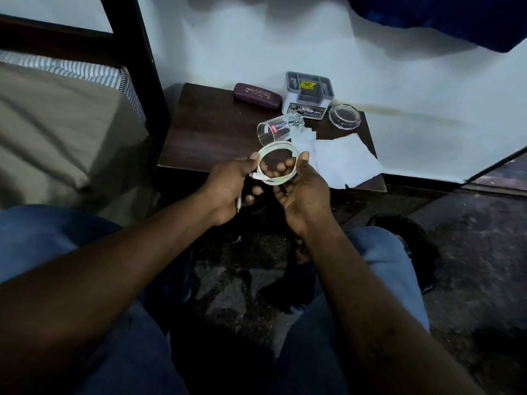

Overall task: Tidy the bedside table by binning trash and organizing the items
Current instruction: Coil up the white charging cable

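A white charging cable (281,148), wound into a round coil, hangs between my two hands just in front of the dark wooden bedside table (211,135). My left hand (231,189) pinches the coil's left side, with a loose cable end sticking down out of its palm. My right hand (301,192) cups the coil from the right, fingers curled inside the loop and thumb up along its edge. On the table a clear drinking glass (271,129) lies on its side. Torn white paper (339,161) is spread beside it.
At the back of the table stand a maroon glasses case (256,95), a grey and white organizer box (309,91) and a clear glass ashtray (344,116). A bed with a dark frame post (137,58) is on the left. My knees and dark shoes are below.
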